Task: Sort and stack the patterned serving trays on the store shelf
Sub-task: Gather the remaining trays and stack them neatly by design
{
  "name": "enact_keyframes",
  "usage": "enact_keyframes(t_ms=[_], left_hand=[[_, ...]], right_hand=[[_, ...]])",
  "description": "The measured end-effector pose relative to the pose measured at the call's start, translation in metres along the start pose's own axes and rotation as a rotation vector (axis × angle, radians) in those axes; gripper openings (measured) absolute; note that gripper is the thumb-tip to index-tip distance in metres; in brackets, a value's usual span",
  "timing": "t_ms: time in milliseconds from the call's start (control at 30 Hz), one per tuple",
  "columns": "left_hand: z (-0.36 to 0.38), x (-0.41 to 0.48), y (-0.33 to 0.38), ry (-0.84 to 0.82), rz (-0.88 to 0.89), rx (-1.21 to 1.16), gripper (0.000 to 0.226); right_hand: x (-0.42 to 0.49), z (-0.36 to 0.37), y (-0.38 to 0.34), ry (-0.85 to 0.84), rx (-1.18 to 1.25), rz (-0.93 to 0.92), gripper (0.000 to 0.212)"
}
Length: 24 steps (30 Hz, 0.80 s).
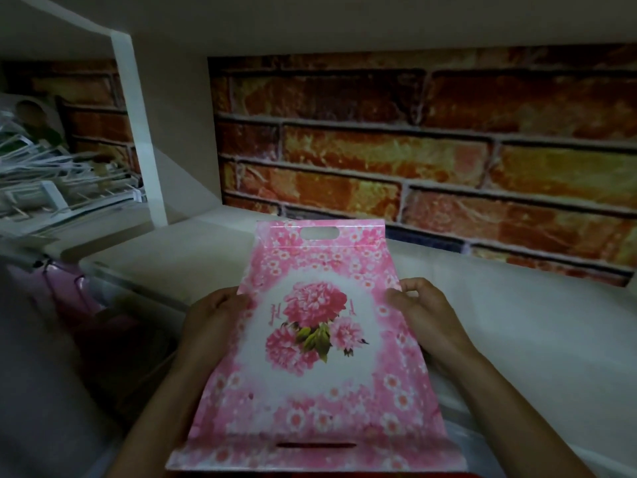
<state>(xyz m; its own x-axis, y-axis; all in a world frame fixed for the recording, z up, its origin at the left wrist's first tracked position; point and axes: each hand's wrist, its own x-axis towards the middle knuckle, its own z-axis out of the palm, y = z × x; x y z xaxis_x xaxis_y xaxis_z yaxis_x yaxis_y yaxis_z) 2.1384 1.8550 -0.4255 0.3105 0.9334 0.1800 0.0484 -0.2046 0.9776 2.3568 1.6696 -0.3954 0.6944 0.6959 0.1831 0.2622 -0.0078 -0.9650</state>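
A pink serving tray (320, 384) with a white centre and a printed bunch of pink flowers fills the middle of the view. It has a slot handle at its far end and another at its near end. My left hand (213, 319) grips its left rim, thumb on top. My right hand (422, 308) grips the right rim, fingers curled over the edge. The tray is held lengthwise, its far end over the white shelf (517, 332), apart from the back wall.
A brick-patterned back panel (431, 150) closes the shelf behind. A white upright divider (141, 132) stands at the left, with a heap of white wire racks (51, 177) beyond it. Pink items (72, 291) lie low at the left in shadow.
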Motion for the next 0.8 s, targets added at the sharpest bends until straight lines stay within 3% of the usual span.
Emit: enact_keyframes(t_ms=[267, 367, 500, 800], left_hand=[[0.005, -0.004, 0.015, 0.01, -0.162, -0.088, 0.019], [0.003, -0.006, 0.021, -0.033, -0.198, -0.033, 0.013], [0.001, -0.014, 0.029, -0.045, -0.27, -0.032, 0.01], [-0.023, -0.059, 0.083, -0.006, -0.269, -0.092, 0.012]], right_hand=[[-0.004, 0.0, -0.019, 0.008, -0.015, 0.055, 0.008], [-0.003, -0.002, -0.025, -0.004, -0.03, 0.047, 0.019], [-0.005, -0.004, -0.03, 0.002, -0.033, 0.072, 0.018], [-0.036, -0.014, -0.046, -0.042, -0.062, 0.267, 0.009]])
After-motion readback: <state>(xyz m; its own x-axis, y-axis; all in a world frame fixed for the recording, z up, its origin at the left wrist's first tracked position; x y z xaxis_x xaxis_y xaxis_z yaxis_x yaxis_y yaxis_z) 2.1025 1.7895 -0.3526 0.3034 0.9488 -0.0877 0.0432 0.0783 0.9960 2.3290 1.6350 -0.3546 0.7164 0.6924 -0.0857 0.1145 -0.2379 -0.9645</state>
